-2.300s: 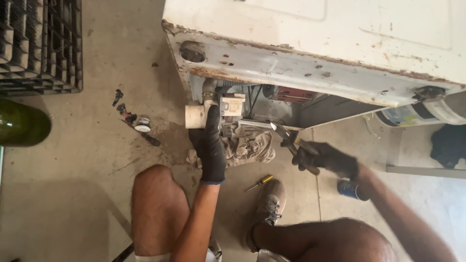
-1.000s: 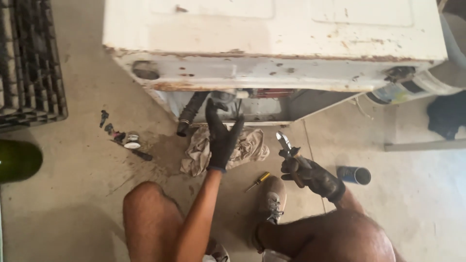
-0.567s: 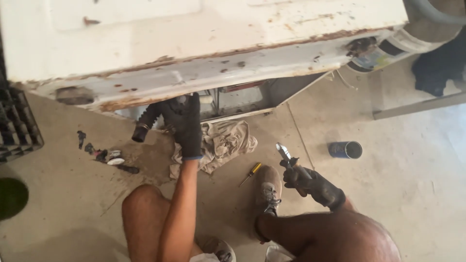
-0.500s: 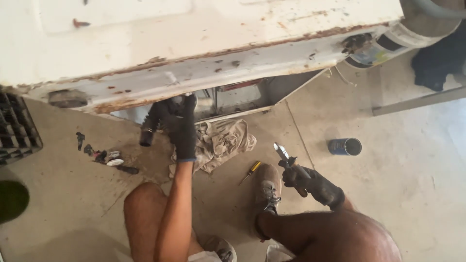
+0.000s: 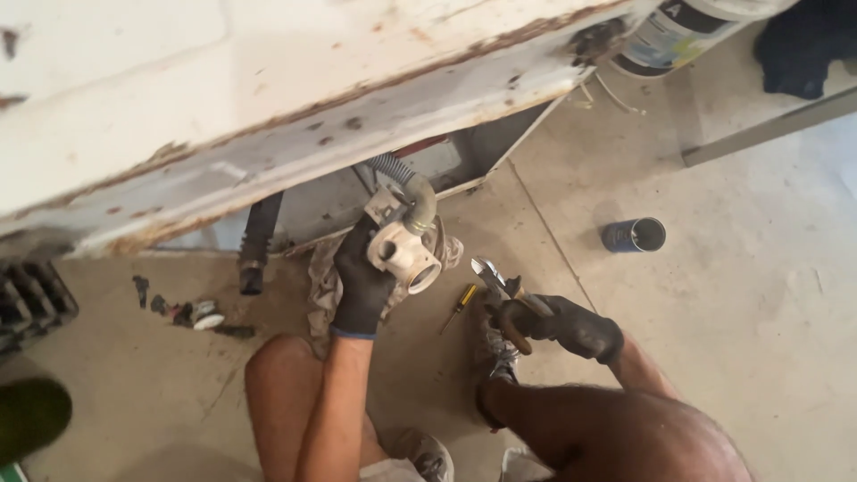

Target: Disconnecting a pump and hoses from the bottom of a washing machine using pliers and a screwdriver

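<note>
My left hand (image 5: 361, 281), in a black glove, grips a cream plastic pump (image 5: 403, 253) with a round open port, held just below the rusty white appliance (image 5: 268, 116). A grey ribbed hose (image 5: 412, 192) runs from the pump up into the machine's underside. My right hand (image 5: 562, 326), also gloved, holds pliers (image 5: 496, 278) with the jaws pointing up and left, a short way right of the pump. A dirty rag (image 5: 323, 286) lies on the floor behind my left hand. A small yellow-handled screwdriver (image 5: 457, 303) lies between both hands.
A black hose (image 5: 257, 241) hangs from the machine at left. Small loose parts (image 5: 192, 312) lie on the concrete floor. A blue can (image 5: 634, 235) lies to the right. A dark crate (image 5: 31, 299) and a green bottle (image 5: 31, 415) sit at far left. My bare knees fill the bottom.
My left hand has drawn the cream pump out from under the machine, where before it reached into the opening. My right hand still holds the pliers, nearly unmoved.
</note>
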